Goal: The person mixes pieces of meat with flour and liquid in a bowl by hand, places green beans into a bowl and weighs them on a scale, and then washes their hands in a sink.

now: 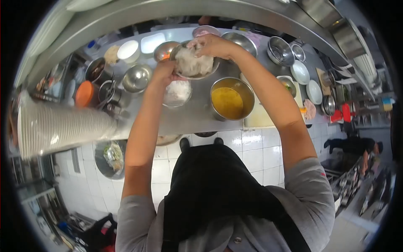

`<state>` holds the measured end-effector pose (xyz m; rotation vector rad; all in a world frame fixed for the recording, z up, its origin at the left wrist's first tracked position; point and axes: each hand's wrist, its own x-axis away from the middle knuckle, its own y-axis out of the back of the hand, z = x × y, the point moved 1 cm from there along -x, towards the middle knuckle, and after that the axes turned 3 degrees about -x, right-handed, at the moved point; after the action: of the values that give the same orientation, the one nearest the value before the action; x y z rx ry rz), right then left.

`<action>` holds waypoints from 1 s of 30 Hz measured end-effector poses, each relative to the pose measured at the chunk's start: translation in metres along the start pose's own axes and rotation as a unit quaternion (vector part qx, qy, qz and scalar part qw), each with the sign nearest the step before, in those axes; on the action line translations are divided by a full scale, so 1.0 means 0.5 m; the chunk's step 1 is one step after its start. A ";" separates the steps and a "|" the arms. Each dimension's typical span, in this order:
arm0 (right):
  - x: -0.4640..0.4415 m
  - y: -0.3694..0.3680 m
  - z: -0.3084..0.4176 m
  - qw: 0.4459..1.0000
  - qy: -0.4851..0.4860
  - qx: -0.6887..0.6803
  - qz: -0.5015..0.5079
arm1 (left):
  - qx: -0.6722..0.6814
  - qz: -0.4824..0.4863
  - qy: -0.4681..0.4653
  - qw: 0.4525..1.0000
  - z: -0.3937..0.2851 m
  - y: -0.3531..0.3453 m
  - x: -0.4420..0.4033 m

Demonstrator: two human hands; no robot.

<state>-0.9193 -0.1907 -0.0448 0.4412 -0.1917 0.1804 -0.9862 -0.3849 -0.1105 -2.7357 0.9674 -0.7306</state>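
My left hand (165,72) is closed on the near left rim of a metal bowl (215,67), raised and tipped above the steel counter. White food (191,63), blurred by motion, fills this bowl. At the far right rim is my right hand (215,46), its fingers curled over the edge and its thumb beside the food. What its fingertips press on is partly hidden. Below my left hand stands another bowl of white powder (177,92). A deep metal pot of yellow liquid (227,103) is to the right, near the counter's front.
An empty metal bowl (137,78), an orange lid (84,94) and stacked white containers (63,128) stand left. Right are a cutting board (257,122), white bowls (300,72) and metal bowls (280,51). A shelf edge (201,8) runs overhead. Another person (352,145) is far right.
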 end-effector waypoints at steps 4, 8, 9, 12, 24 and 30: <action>-0.028 -0.044 -0.041 0.939 0.245 0.230 -0.077 | -0.078 0.073 0.013 0.994 -0.022 -0.008 -0.016; -0.025 -0.071 -0.013 0.917 0.012 0.389 -0.089 | -0.073 0.048 0.012 0.996 0.031 0.005 -0.023; -0.022 -0.067 -0.015 0.912 -0.050 0.389 -0.117 | -0.018 0.025 0.001 1.000 0.040 -0.003 -0.001; -0.010 -0.088 -0.074 0.882 0.131 0.364 -0.268 | 0.065 0.014 -0.026 0.997 0.057 0.001 -0.027; -0.025 -0.059 -0.047 0.991 0.056 0.028 -0.117 | 0.057 0.044 -0.013 0.997 0.030 0.041 -0.077; -0.048 -0.080 -0.096 0.909 -0.002 0.327 -0.258 | -0.018 0.142 0.029 0.989 0.014 0.014 -0.123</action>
<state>-0.9268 -0.2084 -0.1088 1.1441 -0.0061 -0.2935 -1.0278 -0.3521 -0.1428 -2.5405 1.3584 -0.7493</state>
